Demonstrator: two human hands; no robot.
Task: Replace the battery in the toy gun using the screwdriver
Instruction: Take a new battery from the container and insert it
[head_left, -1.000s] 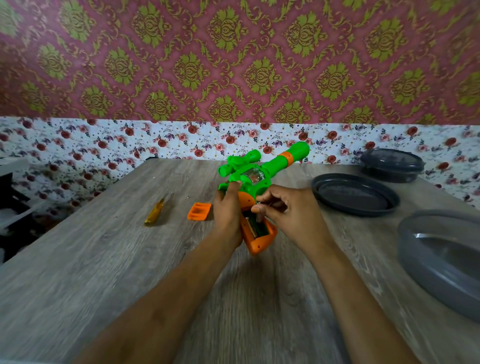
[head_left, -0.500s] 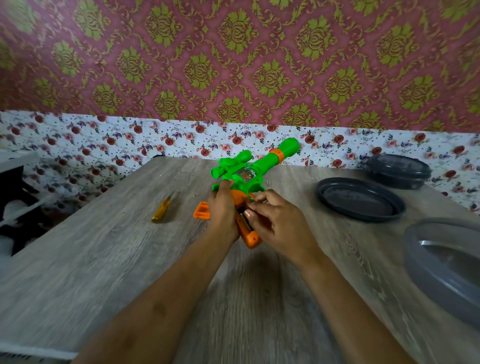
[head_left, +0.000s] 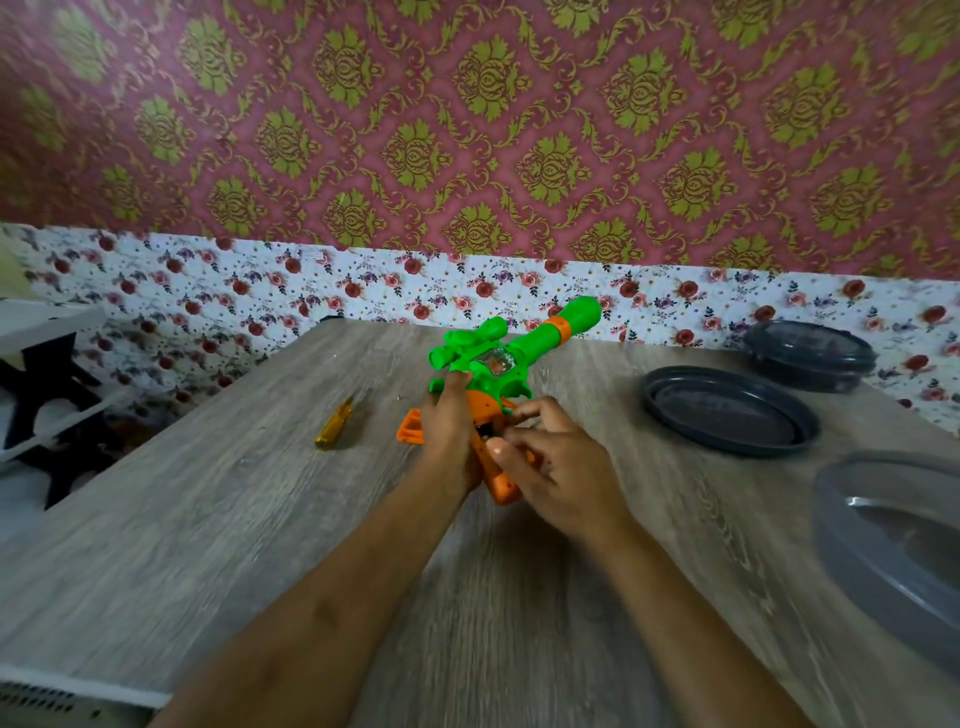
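While the left hand wraps its fingers round the toy gun where the green body meets the orange grip, propping it on the counter, the right hand curls its fingers over the open compartment in that grip. Whether they pinch a battery there I cannot tell, as the hand hides it. I judge the step to be seating a cell in the grip, with the lid not yet refitted. Just left of the toy gun lies the orange cover, and farther left the screwdriver, untouched; the next move likely calls for fitting that cover and screwing it down. Right of the toy gun sits a grey lid. A second ago the compartment showed plainly; now the right hand has closed over it.
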